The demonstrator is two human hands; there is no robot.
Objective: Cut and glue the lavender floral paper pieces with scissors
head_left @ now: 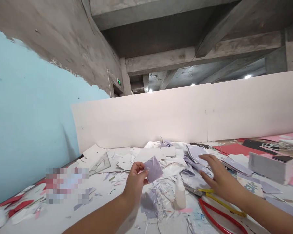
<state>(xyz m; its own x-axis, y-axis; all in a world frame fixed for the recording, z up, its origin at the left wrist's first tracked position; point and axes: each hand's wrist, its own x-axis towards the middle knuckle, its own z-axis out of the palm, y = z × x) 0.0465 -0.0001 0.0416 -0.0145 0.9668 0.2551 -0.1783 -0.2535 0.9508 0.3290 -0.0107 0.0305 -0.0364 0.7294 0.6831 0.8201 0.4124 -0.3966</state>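
Note:
My left hand (137,177) pinches a small purple paper square (153,169) by its left edge, a little above the scraps. Over the table to the right hovers my right hand (217,177), its fingers apart and nothing between them. Beneath it lie scissors with one red and one yellow handle (210,214), their blades pointing left. A white glue bottle (180,193) stands upright between the two hands. Purple paper pieces (196,156) lie heaped just beyond my right hand.
White paper scraps (146,156) and thin cuttings cover the table's middle. A clear set square (101,164) lies at the left. At the right are a grey block (270,167) and red sheets (241,150). A white partition (146,123) closes off the back; a blue wall (34,107) rises left.

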